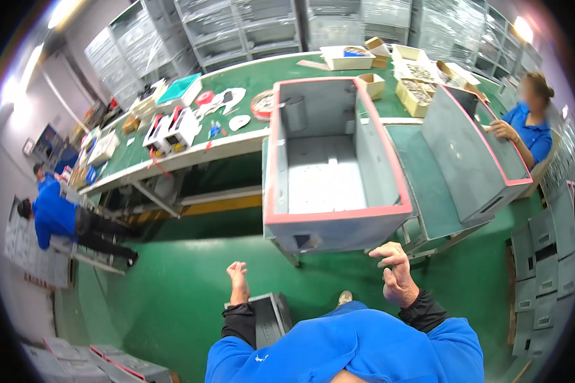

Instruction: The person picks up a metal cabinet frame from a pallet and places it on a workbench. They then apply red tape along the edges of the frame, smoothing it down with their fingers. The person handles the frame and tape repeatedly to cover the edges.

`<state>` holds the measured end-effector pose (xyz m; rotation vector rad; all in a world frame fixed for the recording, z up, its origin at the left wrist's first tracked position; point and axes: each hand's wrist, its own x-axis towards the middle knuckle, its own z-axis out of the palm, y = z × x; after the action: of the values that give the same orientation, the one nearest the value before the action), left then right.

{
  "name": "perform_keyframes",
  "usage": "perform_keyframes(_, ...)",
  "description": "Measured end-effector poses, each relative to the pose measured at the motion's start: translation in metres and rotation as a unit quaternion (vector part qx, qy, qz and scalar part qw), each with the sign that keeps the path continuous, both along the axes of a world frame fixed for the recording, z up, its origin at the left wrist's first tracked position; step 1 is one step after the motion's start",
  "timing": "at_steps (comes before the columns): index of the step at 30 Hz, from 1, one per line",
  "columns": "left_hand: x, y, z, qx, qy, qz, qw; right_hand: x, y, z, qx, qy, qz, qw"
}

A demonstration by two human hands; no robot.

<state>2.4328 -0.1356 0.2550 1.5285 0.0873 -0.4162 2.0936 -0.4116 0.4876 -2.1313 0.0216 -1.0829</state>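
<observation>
Grey box (pixel 345 233) stands at a green workbench (pixel 252 75) above green floor (pixel 185 281), hands (pixel 400 279) empty and half-curled.

No txt, nos. or signs legible; sm. white mark (pixel 262 359) on blue top (pixel 338 345) unreadable.

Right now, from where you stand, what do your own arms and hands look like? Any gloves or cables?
Both arms wear blue sleeves, with black, wrinkled cuffs toward the wrists. The left grip and right grip are ordinary human hands, bare, without gloves. I see no cables or markings on either arm.
</observation>
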Motion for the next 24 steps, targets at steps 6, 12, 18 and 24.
perform_keyframes(6, -0.009, -0.128, 0.050, 0.258, -0.437, -0.229, 0.831, 0.024, -0.060, 0.061, -0.126, 0.012, -0.028, 0.992)
perform_keyframes(12, -0.002, -0.133, 0.044, 0.019, 0.005, -0.218, 0.976, 0.049, -0.066, 0.051, -0.141, 0.056, -0.070, 0.986)
perform_keyframes(18, 0.038, -0.168, 0.026, -0.021, 0.069, -0.254, 0.964, 0.047, -0.063, 0.057, -0.159, 0.122, -0.146, 0.969)
perform_keyframes(24, 0.062, -0.245, 0.018, -0.079, 0.103, -0.307, 0.943, 0.061, -0.055, 0.073, -0.156, 0.243, -0.200, 0.936)
